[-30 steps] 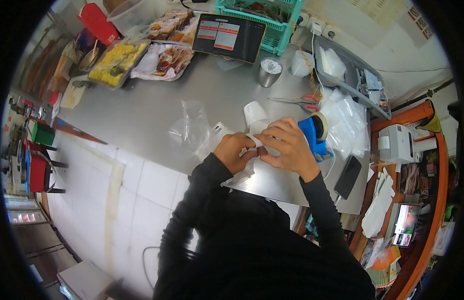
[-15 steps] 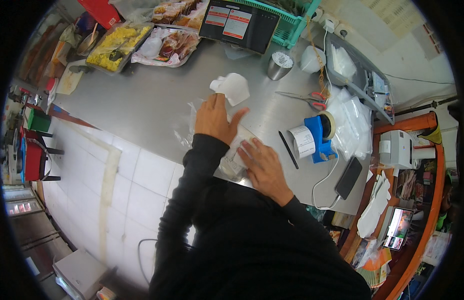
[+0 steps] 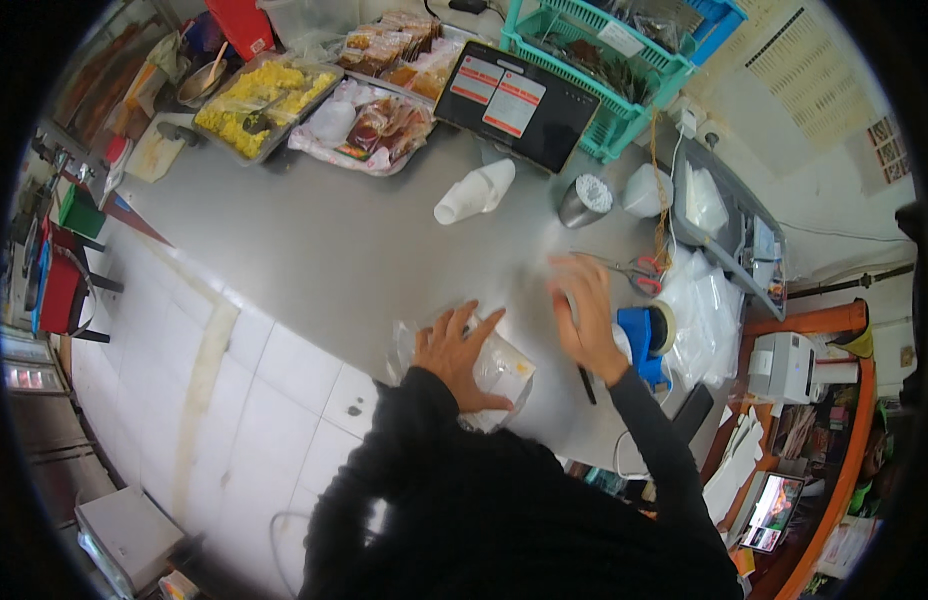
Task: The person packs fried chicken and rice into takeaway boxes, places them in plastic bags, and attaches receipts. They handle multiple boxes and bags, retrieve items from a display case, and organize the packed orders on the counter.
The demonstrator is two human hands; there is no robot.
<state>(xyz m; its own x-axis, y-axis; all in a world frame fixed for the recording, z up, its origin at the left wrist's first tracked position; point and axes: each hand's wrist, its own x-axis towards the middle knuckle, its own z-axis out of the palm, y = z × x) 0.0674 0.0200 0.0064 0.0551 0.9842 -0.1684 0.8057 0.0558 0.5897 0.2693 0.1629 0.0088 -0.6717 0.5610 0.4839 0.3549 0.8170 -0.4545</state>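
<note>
My left hand (image 3: 451,355) lies with fingers spread on a pale, flat package (image 3: 507,376) in a clear plastic bag, at the bench's front edge. My right hand (image 3: 589,315) is raised to its right, beside a blue tape dispenser (image 3: 635,334); motion blurs its fingers, so I cannot tell if anything is in them. A black pen (image 3: 587,388) lies below it. Red-handled scissors (image 3: 646,278) are behind that hand. Crumpled white paper (image 3: 474,195) sits farther back, beside a metal cup (image 3: 584,208).
Food trays (image 3: 259,110), a black tablet (image 3: 514,105) and turquoise baskets (image 3: 574,60) line the steel bench's (image 3: 284,240) back. Plastic bags (image 3: 699,320), a grey bin (image 3: 729,215) and a phone (image 3: 691,415) are at the right, a small printer (image 3: 781,368) beyond. Tiled floor (image 3: 264,420) lies left.
My right hand has left the package and risen up and to the right. My left hand now lies spread on the package. The white paper is farther back. The view has shifted.
</note>
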